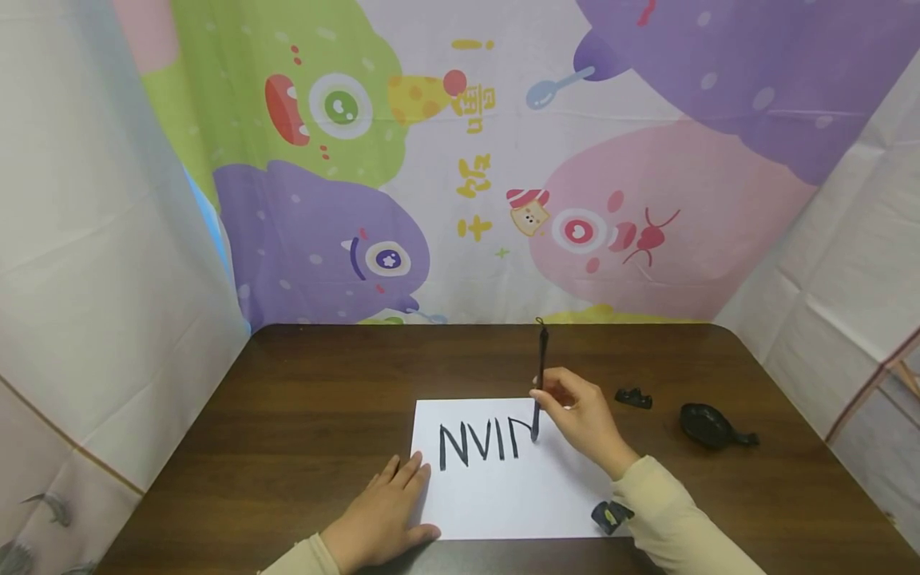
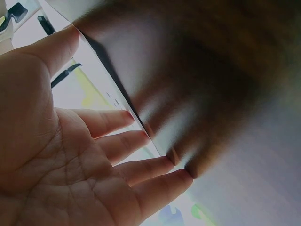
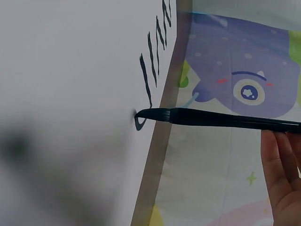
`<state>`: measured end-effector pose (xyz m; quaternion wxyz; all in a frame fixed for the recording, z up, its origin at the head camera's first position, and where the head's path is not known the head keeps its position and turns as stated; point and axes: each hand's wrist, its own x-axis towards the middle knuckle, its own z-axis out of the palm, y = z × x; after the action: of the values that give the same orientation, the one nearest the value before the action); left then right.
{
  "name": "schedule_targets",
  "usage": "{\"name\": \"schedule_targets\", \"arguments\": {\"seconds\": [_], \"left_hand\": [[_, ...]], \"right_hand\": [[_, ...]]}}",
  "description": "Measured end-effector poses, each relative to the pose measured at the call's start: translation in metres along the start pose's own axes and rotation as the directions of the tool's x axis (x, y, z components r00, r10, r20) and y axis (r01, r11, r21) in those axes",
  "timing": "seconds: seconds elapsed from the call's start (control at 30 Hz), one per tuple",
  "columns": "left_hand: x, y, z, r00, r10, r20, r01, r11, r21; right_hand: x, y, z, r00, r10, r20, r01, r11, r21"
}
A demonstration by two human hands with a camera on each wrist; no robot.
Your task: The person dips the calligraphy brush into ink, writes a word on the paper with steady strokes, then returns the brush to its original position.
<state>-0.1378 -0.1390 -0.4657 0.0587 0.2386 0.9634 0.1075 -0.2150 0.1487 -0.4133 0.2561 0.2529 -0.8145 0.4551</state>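
Observation:
My right hand (image 1: 582, 407) pinches a dark writing brush (image 1: 541, 359) partway up its handle, holding it nearly upright. In the right wrist view, the bristle tip of the brush (image 3: 157, 114) bends against the white paper (image 3: 84, 56), at a curved black stroke. A row of black strokes, reading like "NVI" and a further part-letter, runs across the upper half of the sheet (image 1: 496, 503). At the paper's left edge rests my left hand (image 1: 388, 511), palm down with fingers spread. Its straight fingertips (image 2: 162, 165) touch the surface in the left wrist view.
On the brown table (image 1: 323, 399), a small black brush rest (image 1: 634, 398) stands right of my right hand. Farther right lies a black pan-shaped dish (image 1: 711, 426) with a short handle. A cartoon-printed cloth (image 1: 489, 279) hangs behind the table's far edge.

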Motion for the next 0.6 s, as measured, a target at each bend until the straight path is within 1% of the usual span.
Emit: {"name": "schedule_targets", "arguments": {"seconds": [0.2, 0.37, 0.6], "left_hand": [[0.000, 0.001, -0.001, 1.000, 0.002, -0.002, -0.002, 1.000, 0.002], [0.000, 0.001, -0.002, 1.000, 0.003, -0.005, -0.003, 1.000, 0.003], [0.000, 0.001, -0.003, 1.000, 0.005, -0.002, -0.005, 1.000, 0.004]], "right_hand": [[-0.004, 0.022, 0.008, 1.000, 0.013, 0.010, -0.013, 0.999, 0.029], [-0.005, 0.023, 0.011, 1.000, 0.003, 0.024, -0.005, 0.998, 0.059], [-0.006, 0.018, 0.014, 0.999, 0.003, 0.049, -0.007, 0.996, 0.093]]}}
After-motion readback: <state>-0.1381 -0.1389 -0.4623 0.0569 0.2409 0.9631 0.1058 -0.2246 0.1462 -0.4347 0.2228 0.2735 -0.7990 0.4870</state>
